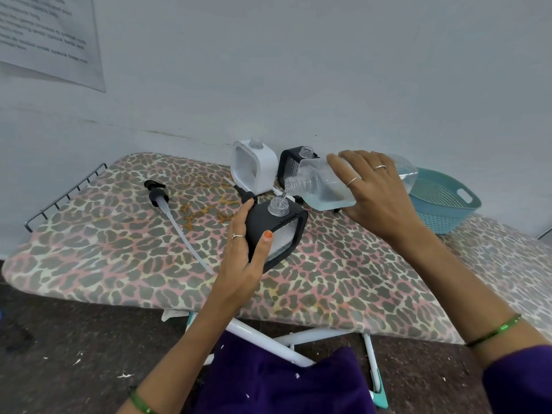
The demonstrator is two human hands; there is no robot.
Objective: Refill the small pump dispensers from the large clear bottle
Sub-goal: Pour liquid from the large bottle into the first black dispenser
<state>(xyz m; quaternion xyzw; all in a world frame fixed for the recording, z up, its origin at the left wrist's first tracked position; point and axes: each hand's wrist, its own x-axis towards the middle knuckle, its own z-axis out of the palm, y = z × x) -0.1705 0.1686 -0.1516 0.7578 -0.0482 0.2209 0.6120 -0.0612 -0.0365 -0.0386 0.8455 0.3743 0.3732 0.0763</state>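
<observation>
The large clear bottle [334, 186] at centre right is glossy see-through plastic. The black dispenser [276, 231] below it looks matt. A printed cloth covers the ironing board [119, 249]; the teal basket [445, 201] at right is perforated plastic.

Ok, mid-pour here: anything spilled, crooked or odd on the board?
No spill visible. The black dispenser is held tilted by the left hand, not standing flat. The large clear bottle pours from the right hand. Orange-brown stains mark the cover.
</observation>
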